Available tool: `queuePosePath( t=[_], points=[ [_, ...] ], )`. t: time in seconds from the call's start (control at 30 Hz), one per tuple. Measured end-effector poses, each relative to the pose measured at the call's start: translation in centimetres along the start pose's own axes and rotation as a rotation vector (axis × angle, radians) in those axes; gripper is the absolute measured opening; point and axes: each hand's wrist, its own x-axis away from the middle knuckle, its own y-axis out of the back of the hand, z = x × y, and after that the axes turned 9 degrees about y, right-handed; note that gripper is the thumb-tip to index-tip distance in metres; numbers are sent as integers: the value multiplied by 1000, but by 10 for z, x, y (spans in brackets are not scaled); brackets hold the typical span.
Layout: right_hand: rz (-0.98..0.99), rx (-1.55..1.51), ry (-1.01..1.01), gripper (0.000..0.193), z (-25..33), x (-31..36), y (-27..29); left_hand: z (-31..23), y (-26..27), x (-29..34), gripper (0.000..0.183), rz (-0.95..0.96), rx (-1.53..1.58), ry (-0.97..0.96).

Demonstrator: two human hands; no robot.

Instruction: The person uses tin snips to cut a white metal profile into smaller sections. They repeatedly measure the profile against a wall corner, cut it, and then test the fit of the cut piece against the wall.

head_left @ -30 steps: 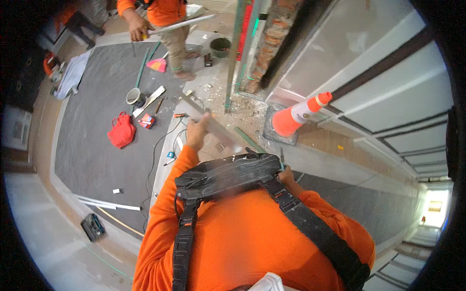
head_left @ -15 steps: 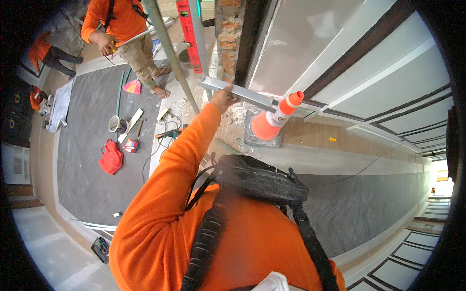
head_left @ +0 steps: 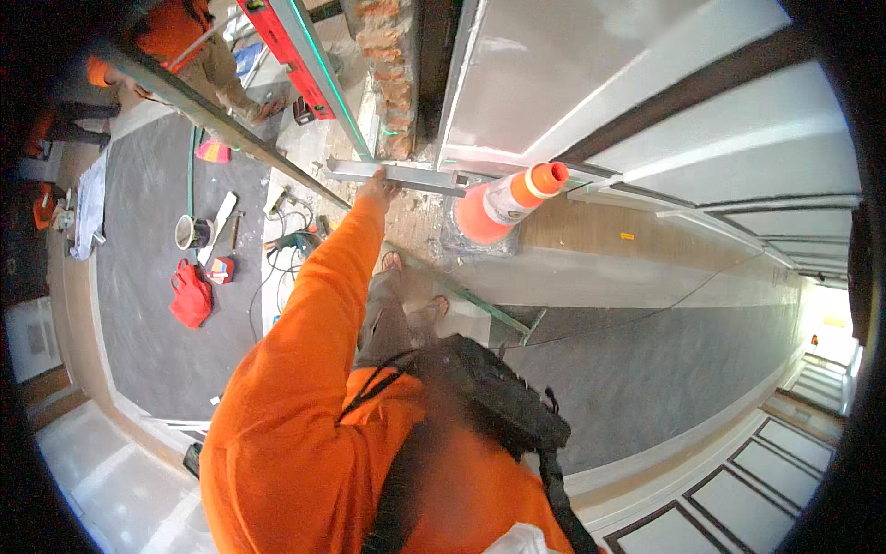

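My left arm reaches forward, and my left hand [head_left: 377, 188] is closed around a short length of grey metal channel [head_left: 426, 180]. The channel lies roughly crosswise, its right end close to an orange traffic cone [head_left: 494, 210]. Just beyond it rises an upright metal profile [head_left: 343, 111] with a green laser line along it. A red spirit level [head_left: 293, 63] stands against that profile. Rough brickwork [head_left: 384, 69] borders the opening behind. My right hand is out of view.
A slanting pole [head_left: 249, 143] crosses left of my hand. On the grey floor covering lie a red bag [head_left: 190, 294], a bucket [head_left: 192, 233] and cabled tools [head_left: 293, 242]. A co-worker in orange [head_left: 173, 37] stands far left. A green metal stand leg [head_left: 480, 307] lies near my feet.
The view has shifted, bringing my feet into sight. My left hand still grips the channel, which now sits more level. The co-worker appears farther toward the upper left.
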Motion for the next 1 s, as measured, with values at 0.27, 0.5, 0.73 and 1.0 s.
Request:
queuePosePath(
  t=[0.27, 0.5, 0.73, 1.0],
  points=[
    [90, 70, -218, 58, -1, -3, -17, 20, 0, -114, 39, 145, 53, -41],
    [92, 106, -280, 59, 19, -10, -8, -15, -33, -166, 38, 175, 170, -44],
    [92, 102, -298, 60, 28, -7, -10, -40, -45, -158, 46, 133, 96, -75],
    [77, 95, -334, 62, 28, 12, -9, -40, -34, -190, 43, 68, 184, -55]
  ],
)
